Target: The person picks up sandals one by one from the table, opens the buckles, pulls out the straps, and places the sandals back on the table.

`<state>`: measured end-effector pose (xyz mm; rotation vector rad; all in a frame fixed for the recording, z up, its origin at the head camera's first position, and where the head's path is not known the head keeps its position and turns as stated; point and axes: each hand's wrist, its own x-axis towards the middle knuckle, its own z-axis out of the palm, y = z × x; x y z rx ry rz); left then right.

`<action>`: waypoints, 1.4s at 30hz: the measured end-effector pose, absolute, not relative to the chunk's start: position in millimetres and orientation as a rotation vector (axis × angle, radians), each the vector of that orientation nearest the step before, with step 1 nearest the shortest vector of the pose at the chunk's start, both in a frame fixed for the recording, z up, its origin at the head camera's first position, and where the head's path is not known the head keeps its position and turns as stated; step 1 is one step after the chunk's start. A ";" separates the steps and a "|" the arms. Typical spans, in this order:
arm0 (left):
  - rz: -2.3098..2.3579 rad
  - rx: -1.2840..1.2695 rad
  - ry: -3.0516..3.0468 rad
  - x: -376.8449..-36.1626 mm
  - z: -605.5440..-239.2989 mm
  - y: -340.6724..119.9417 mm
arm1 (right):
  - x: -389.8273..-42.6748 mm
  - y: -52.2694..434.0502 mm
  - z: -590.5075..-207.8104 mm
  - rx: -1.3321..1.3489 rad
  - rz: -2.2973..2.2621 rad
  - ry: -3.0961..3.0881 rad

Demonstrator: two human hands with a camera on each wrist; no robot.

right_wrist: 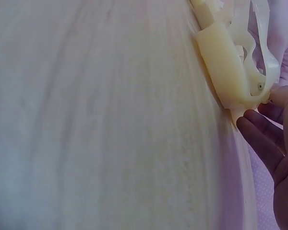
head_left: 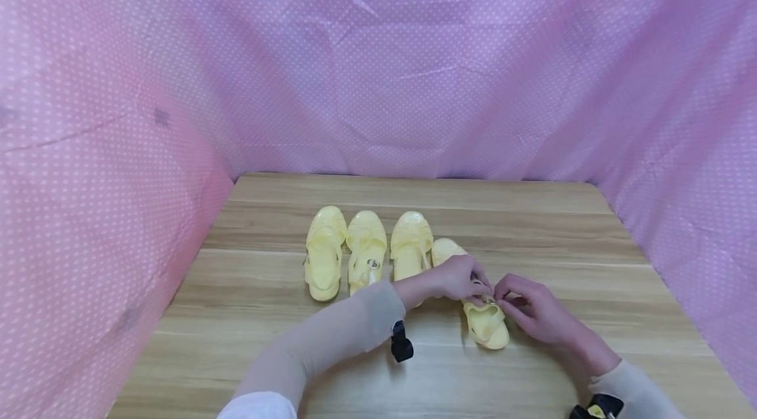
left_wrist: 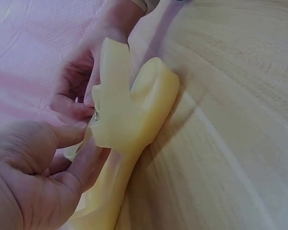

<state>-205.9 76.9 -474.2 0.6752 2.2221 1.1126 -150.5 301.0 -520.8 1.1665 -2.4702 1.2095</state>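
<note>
The rightmost pale yellow jelly sandal (head_left: 489,328) lies angled on the table, its toe pointing away and partly covered by my left hand (head_left: 457,278). Thumb and fingers of that hand pinch the ankle strap close to a small metal buckle (left_wrist: 96,115), seen in the left wrist view. From the other side, my right hand (head_left: 535,310) meets it with thumb and forefinger pinching at the strap's edge. In the right wrist view a small metal stud (right_wrist: 260,87) shows beside the right thumb, while the lower fingers stay spread. The fingertips partly hide the strap's end.
More matching yellow sandals stand in a row to the left: one at the far left (head_left: 323,261), a middle one (head_left: 367,238), and another (head_left: 411,235) partly behind my left forearm. The wooden table (head_left: 248,314) is bordered by pink dotted cloth (head_left: 378,77).
</note>
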 end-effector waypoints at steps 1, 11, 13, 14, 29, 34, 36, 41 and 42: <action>1.137 0.656 2.216 -205.4 -474.8 76.1 | -151.0 301.1 -521.1 1.173 1.197 -2.464; 1.186 0.647 2.364 -206.1 -469.6 74.4 | -153.1 305.7 -522.6 1.089 1.240 -2.462; 1.117 0.718 2.420 -204.0 -467.1 74.7 | -154.1 308.3 -521.2 0.994 1.213 -2.399; 1.077 0.744 2.446 -202.7 -466.2 74.0 | -154.7 309.5 -520.2 0.938 1.184 -2.363; 0.697 1.018 2.644 -181.3 -467.0 61.4 | -153.2 282.4 -505.0 0.965 1.333 -2.694; 0.732 0.989 2.632 -179.4 -468.6 57.6 | -155.6 281.3 -504.6 0.895 1.537 -2.757; 0.748 0.989 2.630 -179.9 -469.2 55.2 | -155.9 281.5 -503.7 0.881 1.607 -2.761; 0.716 0.944 2.654 -180.5 -467.2 57.7 | -156.5 280.6 -502.4 0.799 1.701 -2.739; 0.703 0.938 2.664 -180.9 -467.2 59.0 | -157.1 280.2 -503.1 0.777 1.707 -2.739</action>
